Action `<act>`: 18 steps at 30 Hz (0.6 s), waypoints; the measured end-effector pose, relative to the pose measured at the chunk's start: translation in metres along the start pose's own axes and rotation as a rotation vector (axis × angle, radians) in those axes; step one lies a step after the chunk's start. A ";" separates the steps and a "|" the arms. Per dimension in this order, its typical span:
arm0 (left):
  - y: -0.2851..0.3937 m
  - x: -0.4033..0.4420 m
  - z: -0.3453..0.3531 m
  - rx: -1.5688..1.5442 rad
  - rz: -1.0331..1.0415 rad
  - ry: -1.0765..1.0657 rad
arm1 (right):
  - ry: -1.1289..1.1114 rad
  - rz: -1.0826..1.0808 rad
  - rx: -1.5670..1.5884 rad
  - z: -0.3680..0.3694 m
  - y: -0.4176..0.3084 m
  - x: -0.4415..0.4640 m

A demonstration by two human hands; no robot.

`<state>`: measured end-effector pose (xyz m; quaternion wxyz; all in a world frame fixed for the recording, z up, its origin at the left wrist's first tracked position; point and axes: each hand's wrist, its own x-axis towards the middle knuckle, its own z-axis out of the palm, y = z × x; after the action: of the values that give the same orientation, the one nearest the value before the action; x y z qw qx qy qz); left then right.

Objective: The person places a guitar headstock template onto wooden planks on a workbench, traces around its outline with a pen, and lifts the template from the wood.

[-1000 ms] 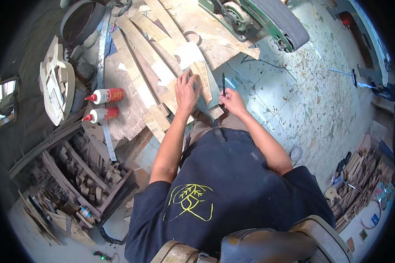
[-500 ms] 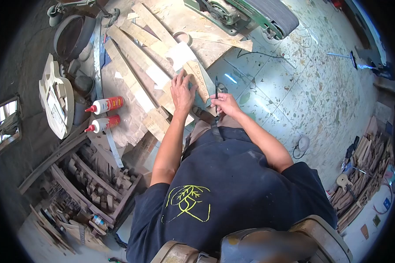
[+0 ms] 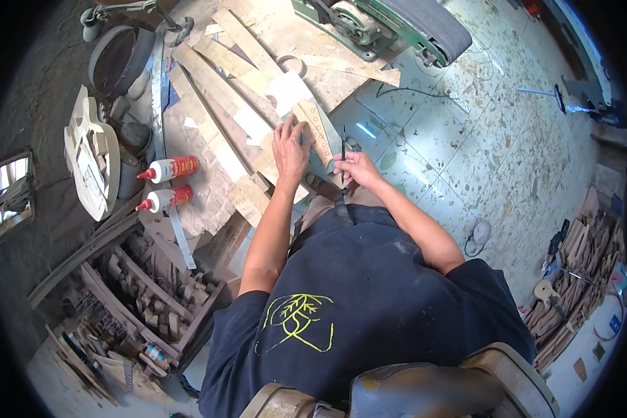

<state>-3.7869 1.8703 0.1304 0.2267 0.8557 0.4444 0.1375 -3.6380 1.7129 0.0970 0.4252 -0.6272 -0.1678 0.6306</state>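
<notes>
My left hand (image 3: 291, 152) lies with fingers spread on the light boards, its fingertips beside a narrow wooden strip marked with a row of round holes or circles (image 3: 313, 129). In my right hand (image 3: 357, 169), pinched between thumb and fingers, is a thin black pen (image 3: 343, 138) standing nearly upright near the strip's lower end. Whether its tip touches anything is hard to make out. A white sheet (image 3: 290, 90) lies just beyond the strip.
Long wooden boards (image 3: 219, 94) cover the workbench. Two white-and-red glue bottles (image 3: 168, 168) lie at the left, near a metal ruler (image 3: 182, 240). A green belt sander (image 3: 425, 31) stands at the back. A guitar-shaped wooden body (image 3: 90, 160) leans at far left.
Both hands stay in nearly the same place, with the pen still in my right hand. The view has shifted very slightly.
</notes>
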 end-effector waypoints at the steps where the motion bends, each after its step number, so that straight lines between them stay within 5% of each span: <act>1: 0.000 0.000 0.000 -0.001 0.001 0.000 | -0.002 0.000 -0.005 0.000 0.000 0.000; 18: -0.005 -0.001 0.003 0.015 0.029 0.054 | -0.015 0.010 -0.042 0.000 -0.001 0.006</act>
<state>-3.7893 1.8710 0.1252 0.2062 0.8596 0.4391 0.1607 -3.6364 1.7181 0.0940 0.4076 -0.6322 -0.1811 0.6336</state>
